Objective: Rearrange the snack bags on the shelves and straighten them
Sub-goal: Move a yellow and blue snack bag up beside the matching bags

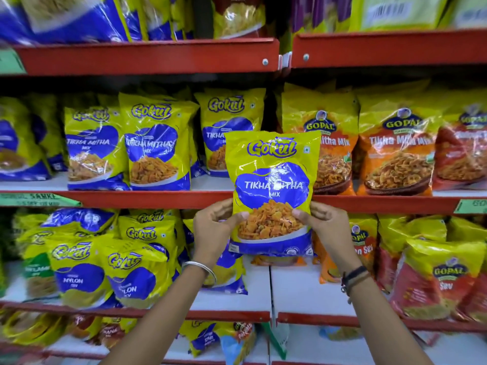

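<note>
Left hand (213, 227) and right hand (325, 225) grasp Gokul Tikha Mitha bag (271, 191) upright before middle shelf (158, 199) — placement step; next, seat beside matching Gokul bags (158, 151).

Two arms reach up, both hands gripping

The left hand (210, 227) and right hand (326, 227) are raised side by side, well apart, palms turned toward each other. Each thumb points inward and the fingers curl round behind. The left wrist wears a silver bangle (200, 268), the right wrist dark bands (354, 279)
</note>
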`<state>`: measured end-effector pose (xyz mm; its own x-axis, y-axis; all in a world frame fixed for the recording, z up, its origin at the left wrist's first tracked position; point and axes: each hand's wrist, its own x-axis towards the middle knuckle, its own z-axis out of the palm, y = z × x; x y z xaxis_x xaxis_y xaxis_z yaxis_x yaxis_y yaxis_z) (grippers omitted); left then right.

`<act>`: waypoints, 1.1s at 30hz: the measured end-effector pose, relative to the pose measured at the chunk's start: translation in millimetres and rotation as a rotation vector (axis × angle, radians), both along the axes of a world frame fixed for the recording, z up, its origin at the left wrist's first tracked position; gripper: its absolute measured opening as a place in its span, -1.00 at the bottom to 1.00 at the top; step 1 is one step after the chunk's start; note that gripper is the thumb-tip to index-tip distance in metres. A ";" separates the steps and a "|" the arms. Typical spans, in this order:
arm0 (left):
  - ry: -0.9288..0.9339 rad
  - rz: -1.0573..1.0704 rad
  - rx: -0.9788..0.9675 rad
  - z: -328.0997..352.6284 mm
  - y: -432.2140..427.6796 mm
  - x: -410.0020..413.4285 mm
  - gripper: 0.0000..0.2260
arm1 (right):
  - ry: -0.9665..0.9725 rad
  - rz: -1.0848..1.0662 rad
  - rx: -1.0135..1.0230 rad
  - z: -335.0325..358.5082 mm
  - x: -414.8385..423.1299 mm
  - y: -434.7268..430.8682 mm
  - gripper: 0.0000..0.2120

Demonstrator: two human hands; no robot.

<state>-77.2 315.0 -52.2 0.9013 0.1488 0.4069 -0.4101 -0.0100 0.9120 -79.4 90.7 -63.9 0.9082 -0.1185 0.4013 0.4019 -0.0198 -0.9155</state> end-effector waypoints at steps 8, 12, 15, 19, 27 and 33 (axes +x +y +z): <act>-0.202 0.133 -0.003 53.9 32.8 51.3 -0.67 | -0.191 -0.029 -0.033 58.5 71.2 41.1 -0.52; -0.191 0.196 -0.025 52.8 47.1 86.4 -0.65 | -0.204 -0.016 -0.031 62.0 101.3 64.7 -0.63; -0.159 0.200 -0.006 46.0 55.2 112.7 -0.69 | -0.168 -0.022 -0.028 55.8 121.0 76.3 -0.66; -0.066 0.159 0.064 39.6 64.0 139.3 -0.73 | -0.087 -0.079 -0.088 47.8 138.3 81.5 -0.80; -0.035 0.221 0.124 79.8 69.5 174.7 -0.77 | -0.128 -0.347 -0.176 86.3 159.8 78.2 -0.65; 0.027 0.339 0.020 109.4 49.9 213.2 -0.63 | -0.100 -0.373 -0.107 142.9 210.2 91.4 -0.70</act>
<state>136.1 364.9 57.2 0.8122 0.4343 0.3895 -0.3563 -0.1594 0.9207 130.8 182.1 78.9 0.7669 -0.3851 0.5134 0.4359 -0.2745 -0.8571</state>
